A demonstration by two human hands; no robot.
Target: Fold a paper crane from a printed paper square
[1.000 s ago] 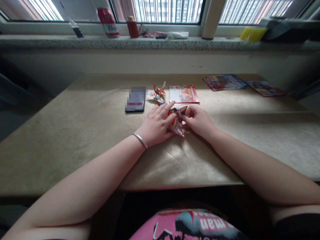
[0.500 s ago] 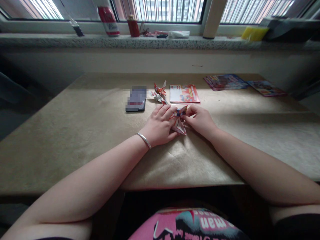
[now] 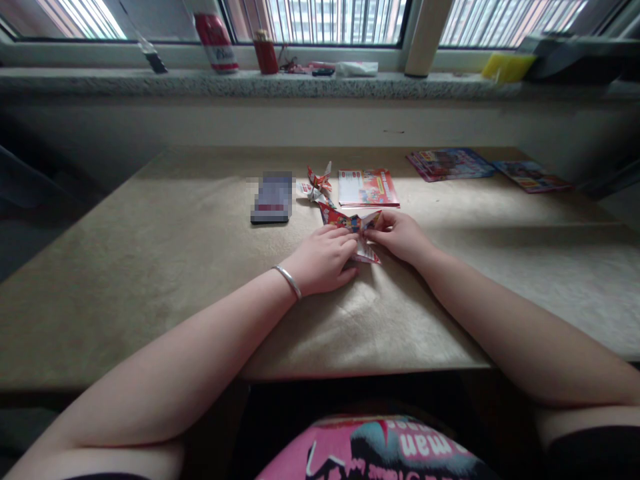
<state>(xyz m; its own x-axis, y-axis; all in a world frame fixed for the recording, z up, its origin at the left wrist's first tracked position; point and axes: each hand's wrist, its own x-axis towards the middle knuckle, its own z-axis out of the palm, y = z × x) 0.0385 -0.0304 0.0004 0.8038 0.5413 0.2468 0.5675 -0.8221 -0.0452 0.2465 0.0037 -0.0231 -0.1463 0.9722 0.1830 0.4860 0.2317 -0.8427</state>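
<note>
A folded piece of printed paper point(image 3: 346, 220), red and white with pointed corners sticking out, lies on the table between my hands. My left hand point(image 3: 323, 259), with a silver bangle at the wrist, rests over its left part; the fingers are curled on it and cover some of the folds. The right edge is pinched between thumb and forefinger of my right hand point(image 3: 401, 235). Just beyond stands a folded paper figure point(image 3: 319, 181) in red and white. Beside it is a small stack of printed paper sheets point(image 3: 371, 189).
A phone point(image 3: 271, 212), partly blurred out, lies left of the figure. Colourful printed sheets point(image 3: 457, 163) are at the table's back right. On the windowsill point(image 3: 300, 87) stand a red and white can point(image 3: 216, 41), a red container point(image 3: 265, 53) and a yellow object point(image 3: 509, 68).
My left fingers have drawn back toward me, uncovering the paper's upper left point. The folded paper looks wider spread, and its right corners have shifted slightly right.
</note>
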